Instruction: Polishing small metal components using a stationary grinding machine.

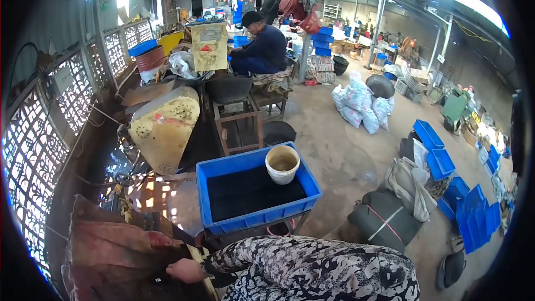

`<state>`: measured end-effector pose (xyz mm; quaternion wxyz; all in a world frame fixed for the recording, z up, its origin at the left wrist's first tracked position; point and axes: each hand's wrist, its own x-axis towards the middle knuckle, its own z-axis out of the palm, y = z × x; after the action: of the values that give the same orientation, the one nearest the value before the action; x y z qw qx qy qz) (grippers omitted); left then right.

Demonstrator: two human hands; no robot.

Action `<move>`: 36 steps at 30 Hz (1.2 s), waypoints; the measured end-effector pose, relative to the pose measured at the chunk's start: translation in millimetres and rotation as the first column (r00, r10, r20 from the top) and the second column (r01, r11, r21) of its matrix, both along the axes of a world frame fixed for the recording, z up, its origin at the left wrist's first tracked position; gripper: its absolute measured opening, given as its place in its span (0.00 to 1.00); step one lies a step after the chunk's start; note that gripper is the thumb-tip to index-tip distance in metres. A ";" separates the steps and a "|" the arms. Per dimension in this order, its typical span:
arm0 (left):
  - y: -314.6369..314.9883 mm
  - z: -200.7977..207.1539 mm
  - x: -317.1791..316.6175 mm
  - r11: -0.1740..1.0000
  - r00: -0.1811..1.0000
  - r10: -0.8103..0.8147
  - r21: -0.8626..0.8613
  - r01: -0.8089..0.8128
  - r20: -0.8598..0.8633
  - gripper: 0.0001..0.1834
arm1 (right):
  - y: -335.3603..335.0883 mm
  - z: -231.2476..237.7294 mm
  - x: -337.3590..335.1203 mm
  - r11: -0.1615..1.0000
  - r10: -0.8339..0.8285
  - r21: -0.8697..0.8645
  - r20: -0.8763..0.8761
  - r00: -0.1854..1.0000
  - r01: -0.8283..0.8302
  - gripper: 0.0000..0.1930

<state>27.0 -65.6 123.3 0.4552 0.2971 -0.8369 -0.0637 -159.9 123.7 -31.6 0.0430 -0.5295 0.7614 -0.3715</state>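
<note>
My right hand (186, 271) reaches in from the right at the bottom, in a black-and-white patterned sleeve (312, 265). Its fingers are curled together over a dark recess beside a wooden edge (199, 255); whatever they grip, if anything, is hidden. A tiny pale piece (157, 280) shows just left of the fingertips. Worn reddish cloth (120, 239) drapes over the machine next to the hand. My left hand is out of sight. Ahead stands a blue tray (259, 224) with dark contents, and a whitish bucket (282, 165) sits in its far right corner.
A yellowish machine guard (167, 125) and a wooden stand (239, 134) are beyond the tray. A person (262, 47) sits working farther back. White sacks (362, 103), a dark tied bundle (384, 220) and blue crates (473, 217) lie to the right. A lattice wall (39, 156) lines the left.
</note>
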 end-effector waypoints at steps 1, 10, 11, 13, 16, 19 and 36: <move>0.1 0.0 0.8 1.000 1.000 -0.004 0.007 0.004 -0.003 0.14 | 0.6 0.3 0.9 1.000 0.001 -0.003 -0.002 1.000 -0.001 0.10; 5.2 3.9 2.9 0.999 1.000 0.000 0.042 -0.001 0.012 0.14 | 1.9 2.9 5.0 1.000 -0.028 0.004 -0.016 0.999 0.028 0.10; 4.1 3.6 3.1 0.999 1.000 -0.001 0.041 0.001 0.016 0.15 | 2.0 3.2 5.0 1.000 -0.025 0.004 -0.021 0.999 0.025 0.10; 1.1 4.1 4.7 0.999 1.000 -0.005 0.042 0.004 0.028 0.15 | 2.6 4.4 6.6 1.000 -0.022 -0.007 -0.026 0.999 0.022 0.10; 1.7 7.8 7.8 0.999 0.999 -0.019 0.051 0.018 0.032 0.15 | 1.5 8.0 8.5 1.000 -0.014 -0.010 -0.011 1.000 0.014 0.10; -0.1 8.4 9.5 0.998 0.999 -0.021 0.057 0.018 0.037 0.15 | 1.1 9.1 10.5 1.000 -0.021 0.005 0.004 1.000 0.021 0.10; -54.9 -36.4 16.4 0.988 1.000 -0.031 0.154 0.031 -0.004 0.14 | -8.3 3.5 11.0 0.996 -0.008 0.083 -0.016 1.000 0.009 0.10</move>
<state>43.4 -120.5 86.9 0.4306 0.3184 -0.8336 -0.1353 -148.9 115.4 -28.1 0.0576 -0.5268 0.7789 -0.3355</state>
